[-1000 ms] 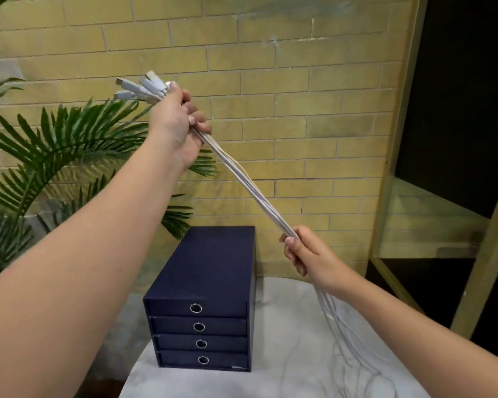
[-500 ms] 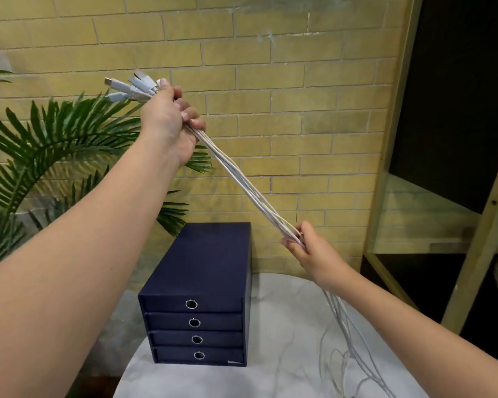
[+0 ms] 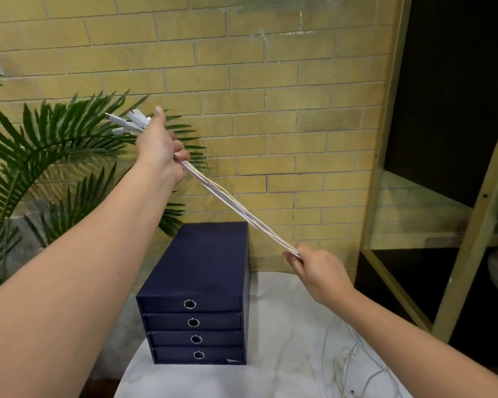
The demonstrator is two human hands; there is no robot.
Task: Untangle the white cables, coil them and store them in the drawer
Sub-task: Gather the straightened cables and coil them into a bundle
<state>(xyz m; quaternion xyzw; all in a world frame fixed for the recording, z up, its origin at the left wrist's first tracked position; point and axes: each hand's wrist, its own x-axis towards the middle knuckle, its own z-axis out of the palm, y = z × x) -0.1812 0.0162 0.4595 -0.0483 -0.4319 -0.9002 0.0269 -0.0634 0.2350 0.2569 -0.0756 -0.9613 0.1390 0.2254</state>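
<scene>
Fingers (image 3: 181, 148) of my left hand (image 3: 158, 145) are curled tight round a bundle of white cables (image 3: 233, 205), raised high at the left, with the plugs (image 3: 127, 123) sticking out past my thumb. Lower and to the right, my right hand (image 3: 319, 271) is closed on the same bundle. The cables run taut and straight between both hands, slanting down above a dark blue drawer box (image 3: 204, 259). Below my right hand the loose tails (image 3: 348, 366) drop to the tabletop (image 3: 285, 354) and lie in slack loops.

As I judge it, the step in hand is combing the bundle straight before coiling. To do it well, I would hold the plug end firm in my left hand. My right hand would grip only lightly, so the strands slip through side by side. If a snag catches, easing off and picking it apart beats pulling harder, since thin cables kink and strain at the plug necks. The loops on the tabletop look partly crossed, so there are probably tangles there.

The cables are thin, smooth, round and flexible, ending in small stiff rectangular plugs. The drawer box is a matte, square-edged block of 4 shallow drawers, all shut, each with a round metal ring pull (image 3: 189, 304). The tabletop is pale and marble-patterned, with a curved edge. Behind are a rough yellow brick wall (image 3: 299, 110) and a palm plant (image 3: 55, 139) with narrow leaves.
</scene>
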